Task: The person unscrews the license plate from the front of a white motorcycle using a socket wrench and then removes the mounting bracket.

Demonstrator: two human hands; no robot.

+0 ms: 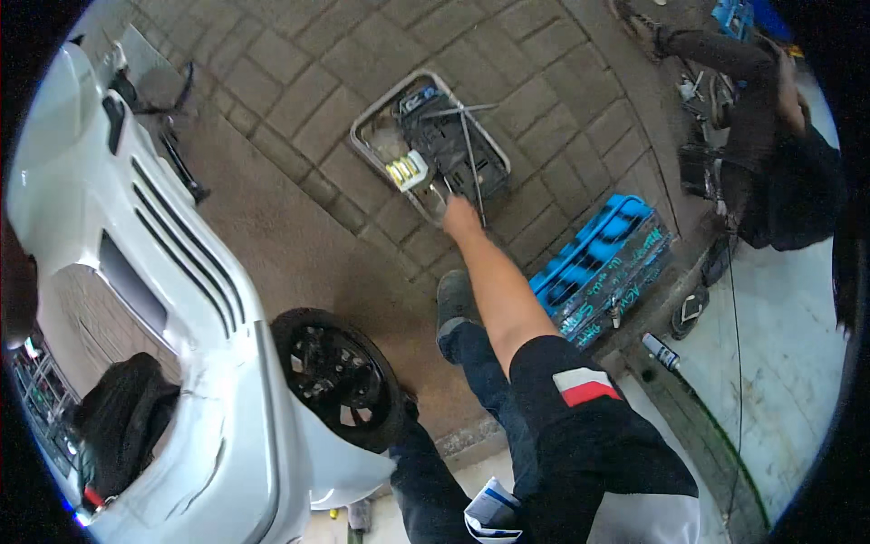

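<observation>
My right arm reaches forward over the ground. Blurred, my right hand (460,218) is at the near edge of a metal-rimmed tray (500,156). Its fingers look closed at a thin metal piece, which I cannot make out. In the tray lie a black plastic part (458,145), thin metal rods and a white piece with yellow strips (407,170), just left of the hand. My left hand does not show.
A white scooter body (231,390) fills the left, its black wheel (335,376) beside my legs. To the right sits a blue toolbox (594,249) with a dark written-on side. A can (661,351) lies behind it. A person in dark clothes (788,190) crouches at far right.
</observation>
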